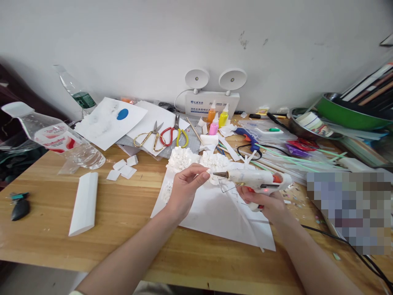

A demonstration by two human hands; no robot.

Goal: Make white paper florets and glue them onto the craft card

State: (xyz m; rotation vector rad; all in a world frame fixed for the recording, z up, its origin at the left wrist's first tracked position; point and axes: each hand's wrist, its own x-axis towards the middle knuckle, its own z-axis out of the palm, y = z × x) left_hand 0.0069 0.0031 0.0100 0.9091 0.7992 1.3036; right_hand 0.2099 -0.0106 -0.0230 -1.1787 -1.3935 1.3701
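My right hand is wrapped round the handle of a white hot glue gun, which has a small red light showing on its body. The gun's metal nozzle points left toward my left hand. Thumb and fingertips of that hand are pinched on a small white piece, close to the nozzle tip. Under both hands lies a white sheet of paper. Clusters of crumpled white bits rest on its far part, partly hidden by my left hand.
Left are a water bottle, several white squares and a folded white piece. Scissors, red-and-yellow-handled pliers and paint bottles lie behind. Right are glue sticks, a green bowl and a black cable.
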